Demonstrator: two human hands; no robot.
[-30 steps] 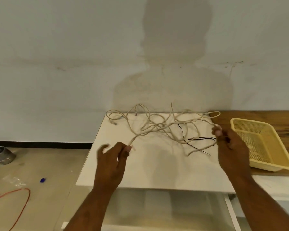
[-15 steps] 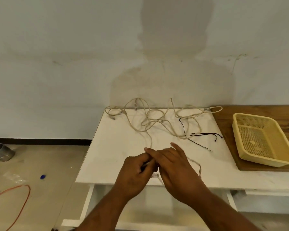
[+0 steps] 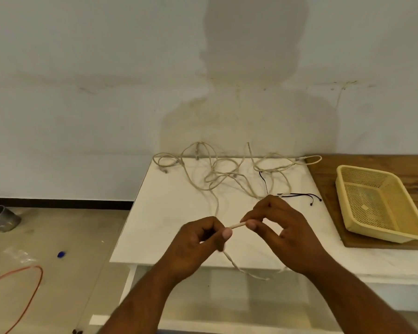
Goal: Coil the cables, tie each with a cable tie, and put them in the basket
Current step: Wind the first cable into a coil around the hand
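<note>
Step, as judged: start of first coil.
- left hand point(image 3: 198, 242) and right hand point(image 3: 282, 232), lower centre: each pinches beige cable point(image 3: 238, 224)
- rest of cable tangled, upper centre
- cable ties point(image 3: 299, 195) beside tangle
- basket point(image 3: 381, 233) at right, no cable inside

Next move calls for pulling slack and forming loops.

Soft, rather dim light comes from behind the person — their shadow point(image 3: 251, 75) falls broad and fuzzy-edged on the far wall point(image 3: 82, 92). Wide-angle stretch pulls the near corners; the hanging cable point(image 3: 237, 267) end is blurred — fine detail smeared.
</note>
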